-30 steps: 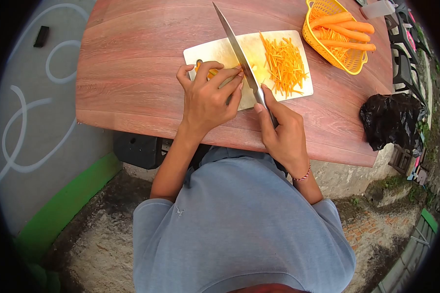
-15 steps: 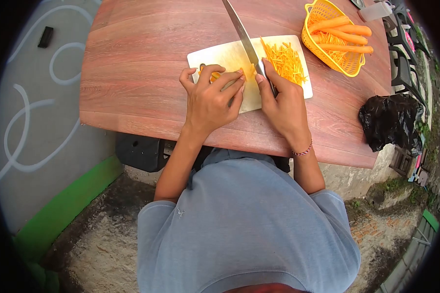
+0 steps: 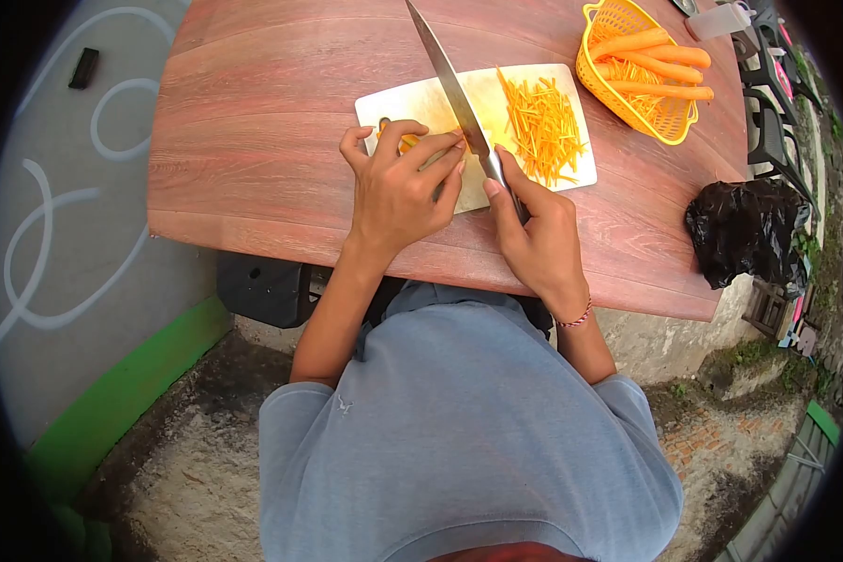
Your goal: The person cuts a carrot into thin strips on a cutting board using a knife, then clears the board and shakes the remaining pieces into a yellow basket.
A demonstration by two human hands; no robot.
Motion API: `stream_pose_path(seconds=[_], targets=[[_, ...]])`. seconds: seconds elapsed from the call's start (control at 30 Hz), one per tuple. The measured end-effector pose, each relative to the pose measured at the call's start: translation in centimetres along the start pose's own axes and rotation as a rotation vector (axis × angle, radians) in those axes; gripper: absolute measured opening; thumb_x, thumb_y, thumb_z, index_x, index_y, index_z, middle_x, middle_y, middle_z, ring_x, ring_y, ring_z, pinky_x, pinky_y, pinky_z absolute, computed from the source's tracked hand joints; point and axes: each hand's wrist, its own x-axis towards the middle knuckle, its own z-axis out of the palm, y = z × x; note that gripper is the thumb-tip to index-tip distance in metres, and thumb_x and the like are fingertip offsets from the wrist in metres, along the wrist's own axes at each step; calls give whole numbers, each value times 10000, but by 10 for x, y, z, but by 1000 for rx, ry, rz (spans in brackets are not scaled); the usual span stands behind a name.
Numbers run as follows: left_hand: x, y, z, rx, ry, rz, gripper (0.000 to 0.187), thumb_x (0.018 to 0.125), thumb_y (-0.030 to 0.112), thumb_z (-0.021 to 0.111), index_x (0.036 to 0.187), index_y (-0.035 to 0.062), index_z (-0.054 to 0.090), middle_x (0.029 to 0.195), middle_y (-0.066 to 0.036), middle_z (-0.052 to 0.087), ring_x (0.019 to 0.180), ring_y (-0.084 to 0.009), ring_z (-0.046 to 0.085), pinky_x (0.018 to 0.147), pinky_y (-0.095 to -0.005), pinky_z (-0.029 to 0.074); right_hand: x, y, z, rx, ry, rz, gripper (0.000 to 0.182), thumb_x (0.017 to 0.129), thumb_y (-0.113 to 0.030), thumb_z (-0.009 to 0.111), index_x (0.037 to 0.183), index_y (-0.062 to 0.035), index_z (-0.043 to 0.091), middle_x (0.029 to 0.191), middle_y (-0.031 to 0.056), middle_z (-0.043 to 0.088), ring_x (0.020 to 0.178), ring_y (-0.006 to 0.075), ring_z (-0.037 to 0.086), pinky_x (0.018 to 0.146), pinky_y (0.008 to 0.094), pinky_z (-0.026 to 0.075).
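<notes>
- carrot strips lie in a loose heap on the right-hand part of the pale cutting board, from where i stand behind the person.
- the board sits at a slight slant on the reddish wooden tabletop, near the edge where the person is.
- the left hand arches over the board's left part, its fingers bent and parted, the fingertips close beside the blade; orange carrot pieces show under it, but i cannot tell if it pinches them or just steadies them.
- the right hand is closed around the handle of a large knife, thumb along one side, with a braided bracelet at that wrist.
- the knife slants over the board between the left fingertips and the heap, its tip pointing well past the board's far edge.
- a yellow basket stands beyond the board to the right, bearing whole peeled carrots on top of more thin strips.
- a clear plastic bottle is farther off, past the basket.
- a black plastic bag hangs or rests at the right edge of the tabletop; i can't tell which.
</notes>
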Motion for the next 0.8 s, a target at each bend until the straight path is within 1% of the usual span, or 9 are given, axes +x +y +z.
stream_pose_path(seconds=[0.07, 0.13, 0.27, 0.3, 0.37, 0.47, 0.53, 0.67, 0.8], targets=[[0, 0, 0, -5, 0, -2, 165, 856, 197, 808, 1014, 172, 852, 1152, 118, 784, 1115, -178, 637, 1072, -523, 268, -1, 1, 0, 2, -10, 26, 378, 1020, -126, 692, 1350, 58, 683, 835, 296, 682, 716, 411, 711, 656, 440, 538], [1, 0, -1, -3, -1, 1, 166, 855, 197, 808, 1014, 172, 852, 1150, 118, 785, 1112, -177, 637, 1071, -521, 269, -3, 4, 3, 16, 35, -48, 372, 1022, -125, 689, 1346, 57, 683, 862, 303, 692, 759, 430, 725, 672, 447, 549], [1, 0, -1, 2, 2, 6, 171, 853, 194, 809, 1017, 171, 852, 1144, 118, 787, 1100, -174, 639, 1064, -519, 274, -4, 1, 2, 4, 26, -24, 371, 1023, -125, 688, 1347, 56, 681, 877, 304, 698, 781, 439, 729, 680, 453, 556], [1, 0, 0, 2, 2, 5, 171, 853, 194, 809, 1017, 171, 852, 1144, 118, 787, 1100, -174, 639, 1064, -519, 274, -3, 1, 3, -4, 34, -31, 373, 1023, -127, 688, 1348, 55, 680, 876, 303, 698, 778, 437, 728, 678, 452, 556], [1, 0, 1, -8, 18, 14, 158, 867, 209, 788, 996, 142, 851, 1132, 96, 787, 1073, -168, 628, 1062, -541, 280, -3, 3, 4, -11, 41, -38, 374, 1024, -129, 688, 1350, 55, 680, 876, 301, 699, 775, 436, 727, 675, 451, 555], [1, -1, 1, -9, 23, 18, 161, 868, 208, 787, 999, 141, 852, 1128, 95, 786, 1069, -166, 628, 1060, -541, 282, -3, 4, 7, -5, 61, -75, 380, 1024, -134, 689, 1352, 57, 678, 878, 299, 701, 768, 430, 728, 674, 449, 555], [1, -1, 1, -5, 25, 18, 159, 867, 208, 787, 997, 143, 852, 1127, 95, 786, 1069, -165, 628, 1060, -541, 283, -1, 0, 4, -53, 60, -16, 378, 1023, -138, 691, 1345, 61, 683, 876, 295, 703, 761, 419, 731, 671, 445, 556], [2, 0, 0, -5, 27, 18, 155, 865, 206, 788, 995, 148, 851, 1119, 96, 785, 1065, -161, 627, 1058, -542, 285, 0, 5, 0, -65, 86, -7, 377, 1022, -139, 694, 1338, 66, 686, 875, 296, 703, 753, 408, 734, 673, 436, 557], [1, 0, 2, -7, 37, 15, 149, 865, 205, 788, 988, 150, 851, 1109, 97, 784, 1062, -161, 628, 1056, -542, 284, -3, 4, -1, 3, 78, -10, 380, 1021, -142, 697, 1344, 58, 687, 875, 302, 702, 747, 401, 736, 677, 424, 557]])
